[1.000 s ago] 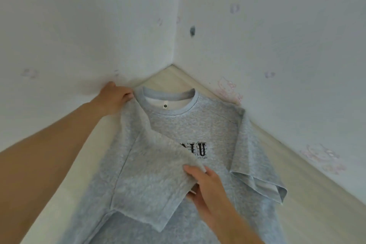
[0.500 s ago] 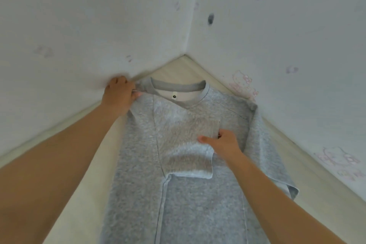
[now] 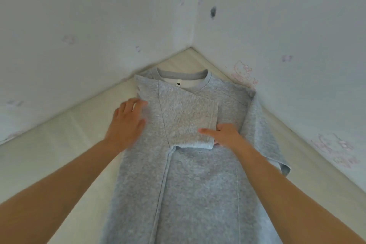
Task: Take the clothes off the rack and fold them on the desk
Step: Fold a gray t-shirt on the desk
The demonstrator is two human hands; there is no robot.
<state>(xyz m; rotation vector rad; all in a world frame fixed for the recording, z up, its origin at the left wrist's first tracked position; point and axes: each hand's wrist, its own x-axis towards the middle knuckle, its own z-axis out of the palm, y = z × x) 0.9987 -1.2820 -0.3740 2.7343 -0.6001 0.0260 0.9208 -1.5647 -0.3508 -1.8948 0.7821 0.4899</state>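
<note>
A light grey t-shirt lies front up on the pale desk, collar toward the room corner. Its left side is folded inward, and the left sleeve lies across the chest, covering the print. My left hand rests flat on the folded left edge, fingers straight. My right hand holds the end of that sleeve, thumb on top and fingers tucked at the hem. The shirt's right sleeve spreads out unfolded toward the right wall.
Two white walls with faint pink cartoon prints meet in a corner right behind the collar and hem the desk in on both sides. Bare desk surface shows to the left of the shirt. No rack is in view.
My right hand carried the left sleeve across the chest and laid it down, hiding the print. My left hand left the collar's shoulder and slid down onto the folded edge.
</note>
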